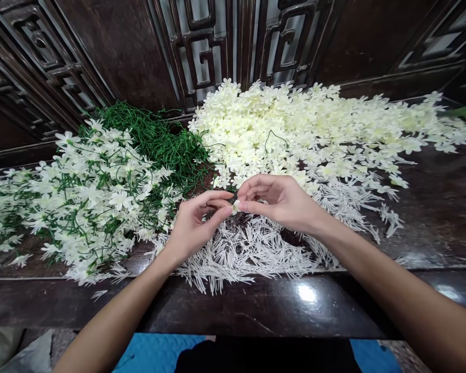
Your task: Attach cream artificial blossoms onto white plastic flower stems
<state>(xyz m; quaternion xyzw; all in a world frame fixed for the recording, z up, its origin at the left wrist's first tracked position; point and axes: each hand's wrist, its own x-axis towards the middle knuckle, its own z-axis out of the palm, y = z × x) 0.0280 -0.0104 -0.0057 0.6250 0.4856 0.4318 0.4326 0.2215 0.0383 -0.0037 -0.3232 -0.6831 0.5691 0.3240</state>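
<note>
My left hand [196,220] and my right hand [279,199] meet at the middle of the dark wooden bench. Between their fingertips is a small pale artificial flower piece [236,206], pinched from both sides and mostly covered by the fingers. Right under my hands lies a spread of thin white plastic stamens [252,254]. Just beyond my right hand rises a heap of loose cream-white artificial blossoms [275,119]. On the left is a pile of white flowers with green stems [101,197]. Behind that pile sits a tangle of bare green stems [147,134].
A dark carved wooden backrest [202,46] closes off the far side. The polished front edge of the bench [256,311] runs across near my lap. A blue quilted cloth [159,352] shows below it. One green stem [274,137] lies on the cream blossoms.
</note>
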